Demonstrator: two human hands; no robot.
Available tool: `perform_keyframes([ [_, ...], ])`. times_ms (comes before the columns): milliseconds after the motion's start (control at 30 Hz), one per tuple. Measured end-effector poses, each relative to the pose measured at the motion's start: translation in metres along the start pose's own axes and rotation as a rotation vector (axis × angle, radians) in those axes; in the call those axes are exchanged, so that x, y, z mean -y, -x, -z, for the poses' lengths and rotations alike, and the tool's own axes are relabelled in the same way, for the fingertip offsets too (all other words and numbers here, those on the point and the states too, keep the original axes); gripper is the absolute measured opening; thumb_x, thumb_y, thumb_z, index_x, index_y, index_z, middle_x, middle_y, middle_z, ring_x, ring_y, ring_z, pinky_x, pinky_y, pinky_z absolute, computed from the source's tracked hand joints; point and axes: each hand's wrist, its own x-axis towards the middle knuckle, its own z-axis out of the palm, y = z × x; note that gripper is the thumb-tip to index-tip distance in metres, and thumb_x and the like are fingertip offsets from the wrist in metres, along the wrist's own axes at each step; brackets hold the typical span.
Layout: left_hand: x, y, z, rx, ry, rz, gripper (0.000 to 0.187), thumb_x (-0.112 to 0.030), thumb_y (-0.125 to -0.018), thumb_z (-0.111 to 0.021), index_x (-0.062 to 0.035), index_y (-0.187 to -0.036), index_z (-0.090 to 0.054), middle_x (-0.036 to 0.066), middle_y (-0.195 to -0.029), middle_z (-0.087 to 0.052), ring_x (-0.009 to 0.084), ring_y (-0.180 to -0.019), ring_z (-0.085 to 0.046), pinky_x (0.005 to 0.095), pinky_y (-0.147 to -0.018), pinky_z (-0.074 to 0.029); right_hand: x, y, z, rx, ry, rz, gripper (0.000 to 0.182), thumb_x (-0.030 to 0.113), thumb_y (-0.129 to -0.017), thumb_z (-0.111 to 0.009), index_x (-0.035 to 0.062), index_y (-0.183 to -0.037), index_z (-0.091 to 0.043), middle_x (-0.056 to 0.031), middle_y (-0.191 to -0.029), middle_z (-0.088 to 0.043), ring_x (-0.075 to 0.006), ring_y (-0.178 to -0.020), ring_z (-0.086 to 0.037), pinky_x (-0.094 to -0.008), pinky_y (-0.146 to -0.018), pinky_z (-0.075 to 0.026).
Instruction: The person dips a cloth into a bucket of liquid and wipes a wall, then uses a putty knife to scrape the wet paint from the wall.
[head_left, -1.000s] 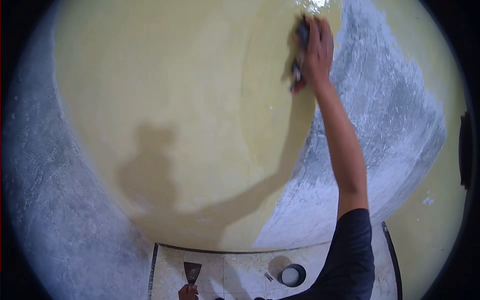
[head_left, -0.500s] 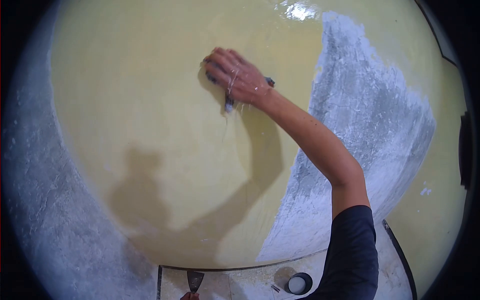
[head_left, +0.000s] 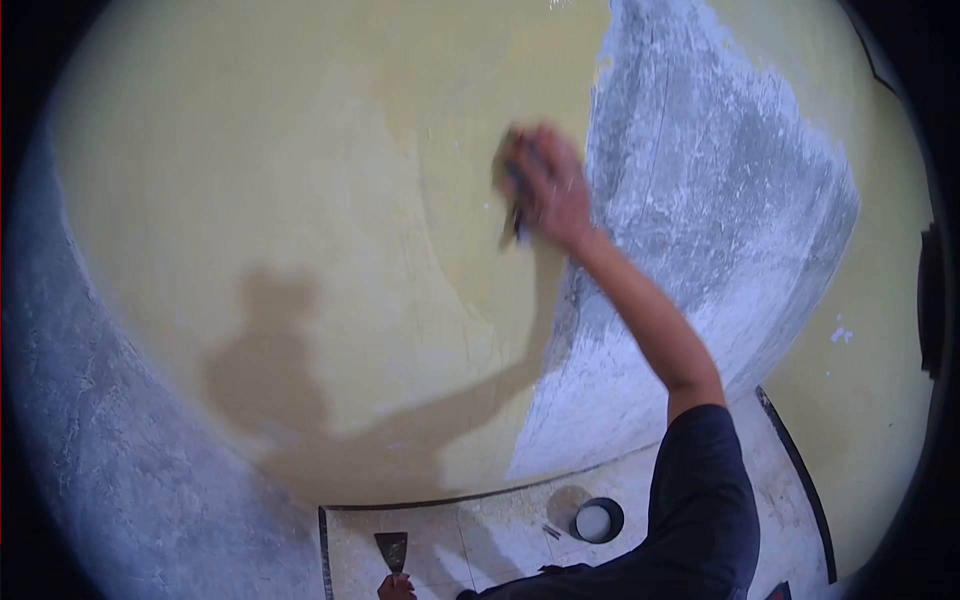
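Note:
My right hand [head_left: 555, 190] is closed around a dark wet cloth [head_left: 522, 180] and presses it to the yellow wall [head_left: 350, 200], just left of the scraped grey-white patch [head_left: 700, 190]. Motion blurs the fingers and the cloth. Low in the view, my left hand [head_left: 397, 587] grips the handle of a scraper [head_left: 393, 550], whose wide dark blade points up. Darker, damp-looking paint shows on the wall to the left of the cloth.
A round container [head_left: 615, 520] with whitish liquid stands on the pale floor [head_left: 435, 550], with small sticks [head_left: 552, 532] beside it. Rough grey wall [head_left: 130, 430] lies at the left. A dark strip [head_left: 800, 470] edges the floor at the right.
My right hand has moved right and slightly down with the cloth, close to the scraped patch. The view has shifted, and more of my left hand and the scraper shows.

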Motion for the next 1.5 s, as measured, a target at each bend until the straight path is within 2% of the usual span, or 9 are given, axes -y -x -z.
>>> perform_keyframes([
  [200,0.006,0.006,-0.017,0.065,-0.186,0.031,0.022,-0.026,-0.097,-0.064,-0.007,-0.086,-0.061,0.001,-0.063,-0.051,0.0095,-0.042,-0.04,0.028,-0.039,-0.032,0.175,0.255,-0.002,0.771,-0.266,0.153,0.048,0.013,-0.088,-0.054,0.01,-0.136,-0.055,-0.0091,-0.144,-0.05,-0.0261,-0.135,-0.048,-0.0442,-0.107,-0.044],
  [233,0.004,0.006,-0.016,0.05,-0.18,0.041,0.022,-0.026,-0.097,-0.064,-0.007,-0.086,-0.061,0.001,-0.063,-0.051,0.0095,-0.042,-0.04,0.028,-0.039,-0.032,0.192,0.272,-0.003,0.373,-0.266,0.358,0.048,0.014,-0.088,-0.055,0.0067,-0.136,-0.053,-0.0087,-0.14,-0.053,-0.0231,-0.133,-0.049,-0.04,-0.107,-0.045],
  [367,-0.006,0.022,0.003,0.064,-0.201,0.045,0.022,-0.022,-0.096,-0.063,-0.0009,-0.092,-0.062,0.004,-0.065,-0.055,0.0108,-0.039,-0.046,0.0276,-0.034,-0.035,0.184,0.249,-0.026,0.382,-0.051,0.43,0.054,0.02,-0.088,-0.054,0.008,-0.141,-0.05,-0.0119,-0.145,-0.049,-0.0257,-0.139,-0.043,-0.043,-0.111,-0.04],
  [600,-0.007,0.038,0.027,-0.037,-0.085,0.08,0.021,-0.023,-0.095,-0.065,-0.0022,-0.094,-0.061,0.004,-0.066,-0.055,0.0097,-0.04,-0.045,0.0265,-0.035,-0.035,0.108,-0.001,-0.052,-0.085,-0.137,-0.096,0.048,0.012,-0.081,-0.059,0.0133,-0.129,-0.06,-0.013,-0.141,-0.051,-0.0336,-0.14,-0.042,-0.0538,-0.115,-0.033],
  [833,-0.013,0.02,0.005,0.107,-0.082,0.056,0.021,-0.023,-0.095,-0.065,-0.0019,-0.092,-0.061,0.004,-0.065,-0.055,0.01,-0.04,-0.045,0.0264,-0.035,-0.036,0.23,0.184,-0.055,0.503,-0.356,0.168,0.055,0.019,-0.087,-0.057,0.0062,-0.141,-0.052,-0.0136,-0.148,-0.047,-0.0288,-0.137,-0.046,-0.0485,-0.109,-0.041],
  [1067,-0.019,0.002,0.0,0.102,-0.205,0.001,0.022,-0.025,-0.096,-0.063,-0.0038,-0.09,-0.061,0.003,-0.064,-0.054,0.0104,-0.04,-0.043,0.0281,-0.037,-0.034,0.212,0.333,-0.005,0.562,-0.489,0.456,0.049,0.017,-0.089,-0.052,0.0021,-0.136,-0.053,-0.0099,-0.145,-0.05,-0.024,-0.14,-0.042,-0.0368,-0.115,-0.035],
  [1233,-0.024,0.024,-0.006,0.039,-0.181,-0.026,0.02,-0.024,-0.098,-0.06,-0.0067,-0.087,-0.062,0.002,-0.063,-0.053,0.0099,-0.041,-0.041,0.0295,-0.039,-0.032,0.118,0.276,0.029,0.53,-0.196,0.333,0.054,0.02,-0.088,-0.051,0.0119,-0.141,-0.052,-0.0059,-0.148,-0.049,-0.022,-0.142,-0.041,-0.0466,-0.118,-0.028],
  [1367,0.005,0.013,-0.006,0.028,-0.152,-0.027,0.018,-0.023,-0.097,-0.061,-0.0056,-0.096,-0.067,0.003,-0.066,-0.055,0.0105,-0.041,-0.042,0.0292,-0.038,-0.032,-0.006,0.135,0.026,0.303,-0.022,0.08,0.05,0.015,-0.086,-0.059,0.0117,-0.136,-0.058,-0.0187,-0.149,-0.042,-0.0381,-0.14,-0.039,-0.0594,-0.116,-0.028],
  [1500,0.003,0.011,-0.027,0.029,-0.144,0.002,0.021,-0.023,-0.098,-0.061,-0.0038,-0.101,-0.067,0.004,-0.069,-0.057,0.0104,-0.042,-0.042,0.0297,-0.039,-0.033,-0.073,-0.089,0.04,-0.154,-0.011,-0.19,0.041,0.01,-0.089,-0.064,0.0126,-0.129,-0.058,-0.0221,-0.139,-0.048,-0.0458,-0.127,-0.046,-0.0486,-0.107,-0.039],
])
